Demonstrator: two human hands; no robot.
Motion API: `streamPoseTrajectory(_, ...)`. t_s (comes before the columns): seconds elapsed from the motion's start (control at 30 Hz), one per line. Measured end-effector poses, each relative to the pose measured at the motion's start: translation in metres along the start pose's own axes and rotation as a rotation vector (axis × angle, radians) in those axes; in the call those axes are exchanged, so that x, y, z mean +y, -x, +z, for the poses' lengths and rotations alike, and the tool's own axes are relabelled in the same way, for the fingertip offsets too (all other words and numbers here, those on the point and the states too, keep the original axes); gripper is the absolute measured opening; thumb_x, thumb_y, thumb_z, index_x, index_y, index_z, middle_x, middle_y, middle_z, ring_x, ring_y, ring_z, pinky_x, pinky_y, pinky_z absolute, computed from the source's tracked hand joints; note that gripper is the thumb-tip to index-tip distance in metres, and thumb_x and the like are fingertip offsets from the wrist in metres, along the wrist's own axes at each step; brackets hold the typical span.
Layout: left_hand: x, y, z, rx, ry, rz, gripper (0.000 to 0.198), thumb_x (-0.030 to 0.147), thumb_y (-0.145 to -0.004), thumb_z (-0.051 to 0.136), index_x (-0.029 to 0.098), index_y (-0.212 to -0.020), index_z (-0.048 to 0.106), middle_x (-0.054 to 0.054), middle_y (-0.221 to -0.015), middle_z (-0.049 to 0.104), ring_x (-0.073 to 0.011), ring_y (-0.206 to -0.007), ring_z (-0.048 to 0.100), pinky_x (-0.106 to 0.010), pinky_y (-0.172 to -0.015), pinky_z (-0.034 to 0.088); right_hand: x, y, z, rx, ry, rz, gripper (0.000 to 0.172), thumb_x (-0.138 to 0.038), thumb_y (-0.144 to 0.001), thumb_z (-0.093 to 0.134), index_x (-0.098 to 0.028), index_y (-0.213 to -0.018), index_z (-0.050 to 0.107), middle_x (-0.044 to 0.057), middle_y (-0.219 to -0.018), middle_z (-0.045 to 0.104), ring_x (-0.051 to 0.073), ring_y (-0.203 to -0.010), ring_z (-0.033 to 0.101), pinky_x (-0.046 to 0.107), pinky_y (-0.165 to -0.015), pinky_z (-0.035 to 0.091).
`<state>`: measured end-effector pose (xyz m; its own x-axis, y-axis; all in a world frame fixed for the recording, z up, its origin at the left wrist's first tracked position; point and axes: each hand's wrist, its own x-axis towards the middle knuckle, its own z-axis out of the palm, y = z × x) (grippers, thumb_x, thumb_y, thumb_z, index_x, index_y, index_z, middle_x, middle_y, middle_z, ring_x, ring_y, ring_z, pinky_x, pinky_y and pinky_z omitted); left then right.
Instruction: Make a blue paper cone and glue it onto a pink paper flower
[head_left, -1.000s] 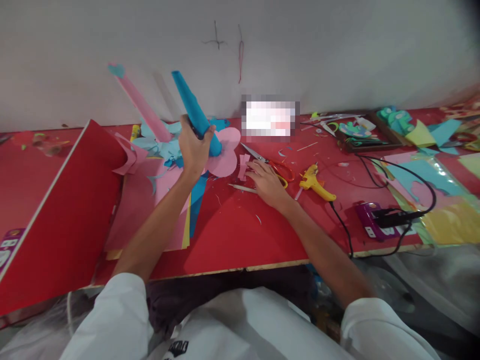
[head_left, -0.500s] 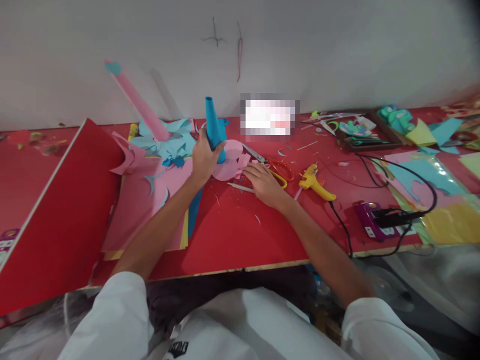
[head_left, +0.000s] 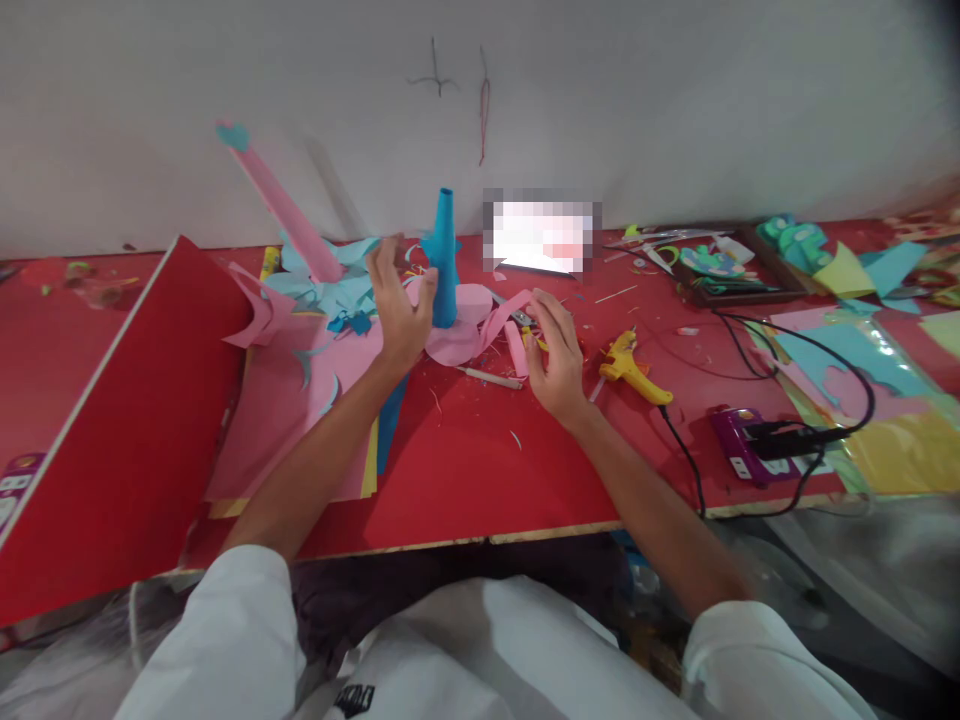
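Note:
A blue paper cone (head_left: 445, 262) stands upright on pink rounded paper (head_left: 459, 342). Just left of the cone is my left hand (head_left: 403, 318), fingers apart and nothing in them. My right hand (head_left: 559, 365) has a curled pink paper strip (head_left: 504, 315) at its fingertips, raised off the table. Another pink strip (head_left: 516, 350) hangs or lies by the thumb. Scissors lie behind the strips, mostly covered. A pale, pen-like stick (head_left: 491, 378) rests on the table in front of the pink paper.
To the right are a yellow glue gun (head_left: 634, 368) with its cord and a purple power box (head_left: 750, 445). A dark tray (head_left: 742, 296) of tools stands behind. Pink paper sheets (head_left: 300, 430), a tilted pink tube (head_left: 285, 205) and a red board (head_left: 142, 430) are left.
My left hand has let go of the blue cone, which now stands more upright and farther right. My right hand has lifted a pink strip from the table, moving slightly right.

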<state>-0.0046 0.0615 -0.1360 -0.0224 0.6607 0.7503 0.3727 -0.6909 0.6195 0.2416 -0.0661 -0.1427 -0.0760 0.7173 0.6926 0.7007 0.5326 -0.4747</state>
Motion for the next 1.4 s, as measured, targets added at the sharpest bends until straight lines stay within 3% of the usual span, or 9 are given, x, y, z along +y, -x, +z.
streamPoseTrajectory(0.07, 0.016, -0.002, -0.003, 0.077, 0.021, 0.010, 0.038, 0.056, -0.110, 0.051, 0.029, -0.137, 0.057, -0.006, -0.106, 0.064, -0.0221, -0.097, 0.068, -0.042, -0.090, 0.056, -0.006, 0.002, -0.002, 0.042, 0.001, -0.043, 0.060, -0.035, -0.113, 0.033, -0.030, -0.172, 0.029, 0.012, -0.168, 0.049, 0.032, -0.159, 0.044, 0.061, -0.130, 0.042)
streamPoseTrajectory(0.13, 0.031, -0.001, -0.003, -0.096, 0.103, 0.001, 0.036, 0.055, -0.114, 0.041, 0.030, -0.130, 0.061, 0.000, -0.079, 0.059, -0.0158, -0.067, 0.059, -0.033, -0.069, 0.051, -0.011, 0.005, -0.004, 0.070, -0.008, -0.106, 0.063, -0.033, -0.112, 0.036, -0.030, -0.174, 0.024, 0.012, -0.170, 0.046, 0.034, -0.160, 0.043, 0.062, -0.130, 0.041)
streamPoseTrajectory(0.3, 0.060, 0.009, 0.002, -0.515, 0.104, 0.123, 0.047, 0.056, -0.108, 0.054, 0.029, -0.146, 0.060, -0.012, -0.133, 0.066, -0.0169, -0.092, 0.065, -0.032, -0.077, 0.056, -0.019, 0.009, -0.002, 0.083, 0.011, -0.266, 0.072, -0.025, -0.108, 0.045, -0.031, -0.174, 0.020, 0.013, -0.168, 0.050, 0.033, -0.155, 0.051, 0.059, -0.124, 0.050)
streamPoseTrajectory(0.43, 0.069, 0.014, -0.001, -0.467, 0.110, 0.064, 0.054, 0.051, -0.104, 0.064, 0.032, -0.154, 0.057, -0.013, -0.148, 0.059, -0.0141, -0.085, 0.060, -0.030, -0.074, 0.055, -0.023, 0.011, 0.000, 0.019, -0.010, -0.331, 0.068, -0.023, -0.107, 0.043, -0.026, -0.173, 0.027, 0.015, -0.161, 0.058, 0.032, -0.149, 0.058, 0.057, -0.117, 0.057)
streamPoseTrajectory(0.67, 0.071, 0.053, -0.017, -0.387, 0.136, -0.152, 0.030, 0.049, -0.102, 0.067, 0.021, -0.097, 0.075, -0.003, -0.086, 0.068, -0.0135, -0.072, 0.057, -0.027, -0.068, 0.047, -0.032, 0.010, -0.001, -0.045, -0.073, -0.283, 0.051, -0.026, -0.109, 0.040, -0.022, -0.159, 0.052, 0.015, -0.150, 0.067, 0.029, -0.141, 0.063, 0.052, -0.116, 0.055)
streamPoseTrajectory(0.87, 0.057, 0.075, -0.028, -0.142, 0.112, -0.371, 0.045, 0.067, -0.101, 0.060, 0.022, -0.094, 0.063, -0.001, -0.084, 0.062, -0.0163, -0.078, 0.057, -0.029, -0.073, 0.049, -0.027, 0.001, 0.002, -0.494, 0.213, -0.101, 0.041, -0.039, -0.110, 0.050, -0.019, -0.142, 0.067, 0.016, -0.120, 0.077, 0.033, -0.116, 0.069, 0.051, -0.106, 0.054)
streamPoseTrajectory(1.0, 0.047, 0.073, -0.026, -0.111, 0.263, -0.476, 0.038, 0.064, -0.098, 0.066, 0.027, -0.103, 0.057, 0.001, -0.080, 0.053, -0.0135, -0.064, 0.050, -0.027, -0.058, 0.044, -0.016, 0.004, 0.010, -0.687, 0.210, -0.184, 0.041, -0.017, -0.107, 0.049, -0.021, -0.144, 0.066, 0.014, -0.128, 0.075, 0.029, -0.124, 0.064, 0.048, -0.111, 0.050)
streamPoseTrajectory(1.2, 0.049, 0.074, -0.026, -0.118, 0.364, -0.537, 0.034, 0.054, -0.094, 0.072, 0.027, -0.099, 0.053, 0.004, -0.074, 0.047, -0.0100, -0.053, 0.039, -0.025, -0.047, 0.034, 0.002, -0.003, 0.000, -0.629, 0.190, -0.200, 0.046, -0.016, -0.111, 0.038, -0.022, -0.150, 0.063, 0.011, -0.127, 0.075, 0.026, -0.119, 0.063, 0.044, -0.112, 0.047)
streamPoseTrajectory(1.4, 0.052, 0.072, -0.029, -0.150, 0.336, -0.410, 0.022, 0.043, -0.097, 0.070, 0.024, -0.096, 0.059, 0.000, -0.085, 0.058, -0.0112, -0.063, 0.051, -0.025, -0.054, 0.042, 0.046, -0.015, -0.029, -0.361, 0.480, 0.174, 0.043, -0.029, -0.114, 0.035, -0.015, -0.131, 0.071, 0.017, -0.117, 0.074, 0.031, -0.113, 0.062, 0.052, -0.106, 0.047)
